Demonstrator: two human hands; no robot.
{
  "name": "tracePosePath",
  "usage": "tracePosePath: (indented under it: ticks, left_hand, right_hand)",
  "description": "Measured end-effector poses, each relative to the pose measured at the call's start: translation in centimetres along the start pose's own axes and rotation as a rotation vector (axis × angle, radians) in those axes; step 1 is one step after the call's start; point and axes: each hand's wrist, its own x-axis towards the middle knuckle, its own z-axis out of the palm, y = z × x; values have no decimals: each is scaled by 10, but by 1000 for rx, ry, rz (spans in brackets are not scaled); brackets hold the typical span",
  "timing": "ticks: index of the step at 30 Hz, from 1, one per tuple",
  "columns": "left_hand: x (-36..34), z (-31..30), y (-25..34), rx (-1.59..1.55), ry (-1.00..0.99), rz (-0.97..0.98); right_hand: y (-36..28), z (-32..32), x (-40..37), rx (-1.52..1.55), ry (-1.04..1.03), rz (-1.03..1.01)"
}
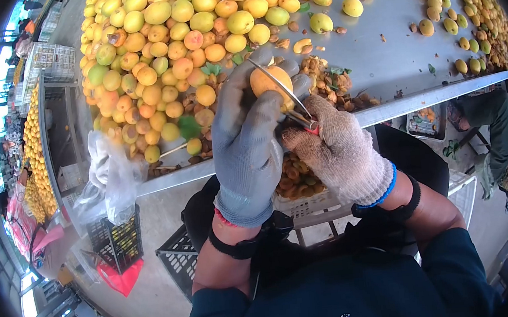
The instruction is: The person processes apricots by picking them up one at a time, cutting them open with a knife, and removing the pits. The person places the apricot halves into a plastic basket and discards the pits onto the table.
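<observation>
My left hand (pixel 251 134), in a grey coated glove, is closed around a yellow-orange apricot (pixel 263 85). A knife (pixel 284 88) is in my right hand (pixel 342 153), which wears a pale knit glove stained brown. Its thin blade lies across the apricot, and a bit of red shows at the handle by my fingers. Below my hands, halved apricots (pixel 297 177) fill a white crate (pixel 316 204) that my hands partly cover. Pits and scraps (pixel 326 84) lie on the table just past my right hand.
A large heap of apricots (pixel 158 51) covers the left of the metal table (pixel 383 42), with another heap (pixel 478 8) at far right. A plastic bag (pixel 108 172) hangs at the left edge above a black crate (pixel 115 239). Another person's leg (pixel 492 123) is at right.
</observation>
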Motion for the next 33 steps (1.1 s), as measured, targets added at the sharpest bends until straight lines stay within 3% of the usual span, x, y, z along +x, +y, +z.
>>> tracePosePath:
  ticks: [5, 8, 10, 13, 15, 17, 18, 21, 23, 25, 27, 29, 33]
  left_hand:
    - [-1, 4, 1, -73, 87, -78]
    - [2, 7, 7, -136, 115, -144]
    - [3, 6, 9, -165, 92, -167]
    - [7, -1, 9, -152, 38, -164]
    - [8, -3, 10, -71, 38, -144]
    - [4, -5, 9, -221, 63, -243]
    - [3, -6, 8, -296, 75, -293]
    - [1, -9, -2, -267, 30, -210]
    - [4, -13, 0, 120, -73, 16]
    - [7, -14, 7, 155, -100, 16]
    - [9, -9, 18, -166, -51, -209]
    - [6, -1, 7, -254, 49, -219]
    - [5, 4, 8, -477, 110, -356]
  right_hand:
    - [0, 0, 1, -90, -36, 36]
    - [8, 5, 1, -113, 20, -63]
    - [4, 3, 1, -61, -44, 45]
    - [11, 1, 1, 205, -170, 43]
    - [5, -9, -1, 454, -327, 183]
    - [-28, -35, 3, 699, -544, 519]
    - [-28, -34, 4, 693, -522, 512]
    - [-30, -35, 7, 717, -509, 536]
    - [-31, -42, 10, 799, -578, 615]
    - [-21, -45, 7, 899, -630, 592]
    - [-23, -41, 6, 855, -577, 607]
    - [-29, -40, 10, 677, -547, 523]
    - [-30, -40, 10, 712, -524, 529]
